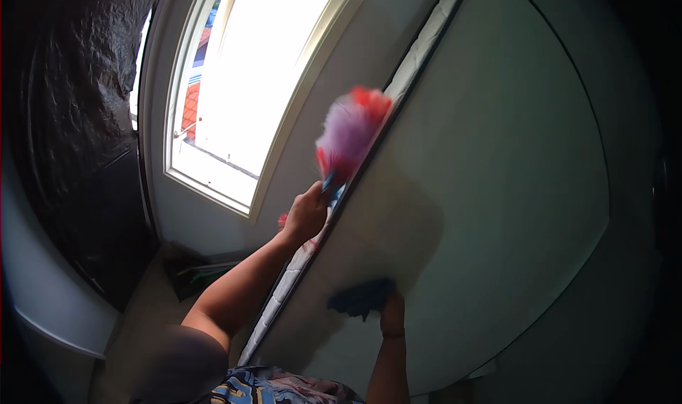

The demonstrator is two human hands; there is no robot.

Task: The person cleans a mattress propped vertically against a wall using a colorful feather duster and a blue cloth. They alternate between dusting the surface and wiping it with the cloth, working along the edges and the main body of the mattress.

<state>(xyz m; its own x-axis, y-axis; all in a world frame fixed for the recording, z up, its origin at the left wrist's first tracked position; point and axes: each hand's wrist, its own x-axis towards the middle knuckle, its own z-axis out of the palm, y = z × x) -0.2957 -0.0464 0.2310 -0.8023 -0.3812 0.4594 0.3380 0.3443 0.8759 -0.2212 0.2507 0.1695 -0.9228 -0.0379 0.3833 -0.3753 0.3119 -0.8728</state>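
My left hand (308, 212) is closed round the handle of a fluffy duster (351, 129), whose red and lilac head is blurred and lies over the quilted white side (421, 41) of what looks like a mattress standing on edge. The broad pale face (501, 137) of this mattress, with dark piping along its rim, fills the middle and right. My right hand (393, 308) holds a dark blue cloth (363, 297) against or just over that face, low in the view. A bit of red fluff (283, 220) shows behind my left wrist.
A bright window (250, 84) in a pale frame is in the wall beyond the mattress. Black plastic sheeting (80, 84) covers an opening at the left. On the floor by the wall lies a dark bag-like thing (186, 271) with green and grey sticks.
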